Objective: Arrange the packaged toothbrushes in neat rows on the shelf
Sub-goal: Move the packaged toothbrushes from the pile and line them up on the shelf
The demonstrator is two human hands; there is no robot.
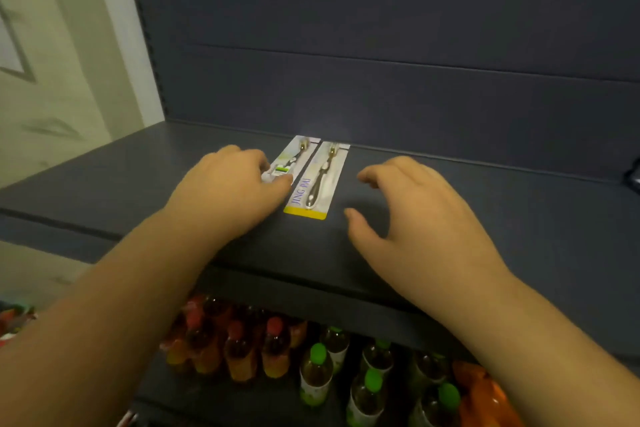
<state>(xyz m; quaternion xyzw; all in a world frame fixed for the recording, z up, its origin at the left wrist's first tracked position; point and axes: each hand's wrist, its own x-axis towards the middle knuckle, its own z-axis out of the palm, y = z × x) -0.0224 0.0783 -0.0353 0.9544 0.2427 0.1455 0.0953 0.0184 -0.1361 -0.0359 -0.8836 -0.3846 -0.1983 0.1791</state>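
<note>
Dark shelf [450, 204], two toothbrush packs [313, 180] side by side, left hand [235, 191] touching one

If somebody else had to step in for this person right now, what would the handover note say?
Left hand: fingers rest on the left toothbrush pack, covering its near end.
Right hand: loosely curled above the shelf, holding nothing, just right of the right toothbrush pack.
Both packs lie flat, side by side, far ends against the back panel.
Done: two packs started as a row.
Left: square up the left pack; no other packs are in view.
Bottled drinks stand on the shelf below.
</note>
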